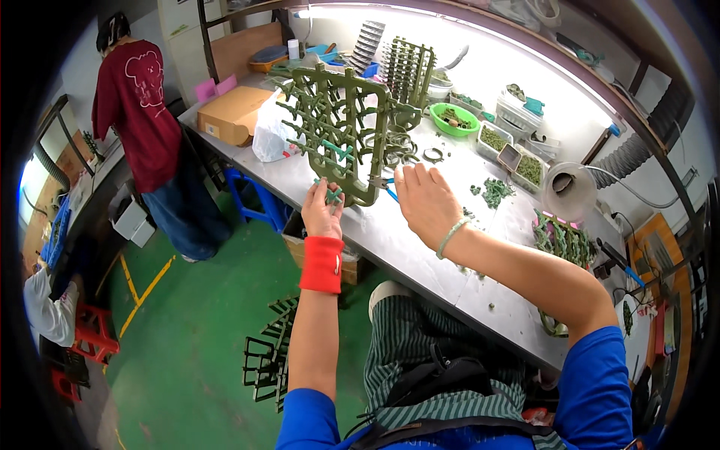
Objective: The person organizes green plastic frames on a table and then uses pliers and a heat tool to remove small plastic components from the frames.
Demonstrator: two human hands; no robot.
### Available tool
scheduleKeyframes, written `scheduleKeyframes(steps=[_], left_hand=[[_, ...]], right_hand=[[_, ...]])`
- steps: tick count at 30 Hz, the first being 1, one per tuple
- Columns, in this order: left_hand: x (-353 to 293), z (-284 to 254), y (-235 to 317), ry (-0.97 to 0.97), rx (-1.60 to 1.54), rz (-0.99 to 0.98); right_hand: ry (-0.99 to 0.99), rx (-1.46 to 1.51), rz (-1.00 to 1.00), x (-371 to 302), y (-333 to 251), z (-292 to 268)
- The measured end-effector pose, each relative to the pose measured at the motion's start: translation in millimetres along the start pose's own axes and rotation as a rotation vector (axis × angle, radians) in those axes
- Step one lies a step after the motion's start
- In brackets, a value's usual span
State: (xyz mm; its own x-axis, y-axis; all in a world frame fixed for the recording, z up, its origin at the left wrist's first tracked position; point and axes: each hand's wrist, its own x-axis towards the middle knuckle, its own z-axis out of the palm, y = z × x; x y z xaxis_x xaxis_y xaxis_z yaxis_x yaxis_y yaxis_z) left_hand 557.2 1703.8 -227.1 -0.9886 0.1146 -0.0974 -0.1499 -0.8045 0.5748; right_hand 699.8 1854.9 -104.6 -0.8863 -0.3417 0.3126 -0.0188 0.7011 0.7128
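Note:
An olive-green rectangular frame (382, 142) stands tilted at the table's near left edge, with rows of small branched green pieces across it. My left hand (322, 212), in a red wristband, is closed just below the frame. Small bright green pieces (334, 196) stick out from its fingers. My right hand (427, 199) is wrapped round blue-handled nippers (391, 192), whose metal jaws reach the right side of the frame near its lower corner. The palm hides most of the handles. Exactly what the jaws touch is too small to tell.
A green bowl (454, 120) and clear tubs (495, 139) of green pieces line the back. Loose pieces (495, 193) lie mid-table. A duct funnel (568, 190) stands at right. Dark frames (268, 356) are on the floor. Another person (142, 112) stands at far left.

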Motion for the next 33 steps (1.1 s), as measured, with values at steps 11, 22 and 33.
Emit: scheduleKeyframes(steps=[11,22,33], left_hand=[[-2,35,57,-0.138,-0.062,0.032],[11,50,54,-0.143,0.144,-0.015],[27,59,56,-0.199,0.303,0.084]], right_hand=[[0.209,0.016,0.045,23,54,-66],[0.058,-0.304,-0.106,78,32,-46],[-0.039,-0.381,-0.216,105,40,-49]])
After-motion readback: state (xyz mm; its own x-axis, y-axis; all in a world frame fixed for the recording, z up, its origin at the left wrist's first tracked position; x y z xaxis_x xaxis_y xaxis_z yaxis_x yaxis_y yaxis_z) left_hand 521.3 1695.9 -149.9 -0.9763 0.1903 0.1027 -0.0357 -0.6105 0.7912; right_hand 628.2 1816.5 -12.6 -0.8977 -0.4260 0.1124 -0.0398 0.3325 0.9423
